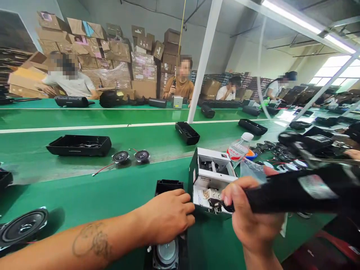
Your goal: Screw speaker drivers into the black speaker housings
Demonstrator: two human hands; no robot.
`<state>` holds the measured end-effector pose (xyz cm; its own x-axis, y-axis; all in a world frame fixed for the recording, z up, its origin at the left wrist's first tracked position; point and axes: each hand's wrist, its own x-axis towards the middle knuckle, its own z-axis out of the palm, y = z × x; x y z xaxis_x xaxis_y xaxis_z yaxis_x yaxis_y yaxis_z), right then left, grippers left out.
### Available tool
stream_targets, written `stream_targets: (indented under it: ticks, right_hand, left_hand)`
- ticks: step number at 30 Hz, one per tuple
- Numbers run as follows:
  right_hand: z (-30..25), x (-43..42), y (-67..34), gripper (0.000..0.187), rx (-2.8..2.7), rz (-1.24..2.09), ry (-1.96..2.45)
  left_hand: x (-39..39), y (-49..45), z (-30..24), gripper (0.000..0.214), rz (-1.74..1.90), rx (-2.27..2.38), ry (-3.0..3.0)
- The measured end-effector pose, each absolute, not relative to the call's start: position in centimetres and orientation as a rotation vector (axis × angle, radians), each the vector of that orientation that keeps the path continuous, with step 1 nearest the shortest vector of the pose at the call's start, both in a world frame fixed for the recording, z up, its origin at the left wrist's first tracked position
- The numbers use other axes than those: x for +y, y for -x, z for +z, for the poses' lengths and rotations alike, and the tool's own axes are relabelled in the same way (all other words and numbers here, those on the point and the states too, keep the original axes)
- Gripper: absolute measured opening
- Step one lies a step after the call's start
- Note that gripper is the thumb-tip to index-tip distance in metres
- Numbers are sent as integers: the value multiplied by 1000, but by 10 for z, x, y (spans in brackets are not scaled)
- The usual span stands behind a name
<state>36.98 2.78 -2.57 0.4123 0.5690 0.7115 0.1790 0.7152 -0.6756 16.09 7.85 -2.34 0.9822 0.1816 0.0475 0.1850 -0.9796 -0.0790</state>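
Observation:
My right hand [254,225] is wrapped around a black electric screwdriver [292,191], which lies nearly level with its tip at the left. That tip is at the metal outlet of a white screw feeder [213,179]; whether a screw sits on it is too small to tell. Just left of the feeder, my left hand [171,213] lies across a black speaker housing [168,185], fingers curled over its right side. The hand hides the middle of the housing. Nearer to me, a round silver-backed speaker driver [166,253] shows in it.
A large speaker driver [25,227] lies at the left, two small drivers [120,157] farther up. Black housings [80,145] sit on the green line. A plastic bottle [239,150] stands behind the feeder, with many drivers [281,152] to the right. Several people sit across the line.

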Motion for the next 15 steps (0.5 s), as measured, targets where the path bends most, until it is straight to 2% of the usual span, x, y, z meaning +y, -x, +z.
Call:
stream_targets:
  ticks: [4, 8, 12, 15]
  right_hand:
    - [-32, 27, -368, 50, -1127, 341, 851]
    - [-44, 11, -365, 41, -1132, 466, 1015]
    - [-45, -10, -356, 57, -1030, 634, 952]
    - [-38, -19, -359, 59, -943, 665, 849]
  left_hand:
    - [83, -140, -26, 4, 102, -461, 3066]
    - [81, -86, -26, 12, 250, -1047, 2974]
    - [57, -34, -32, 29, 265, -1595, 2844]
    - [27, -28, -43, 43, 50, -2034, 2893]
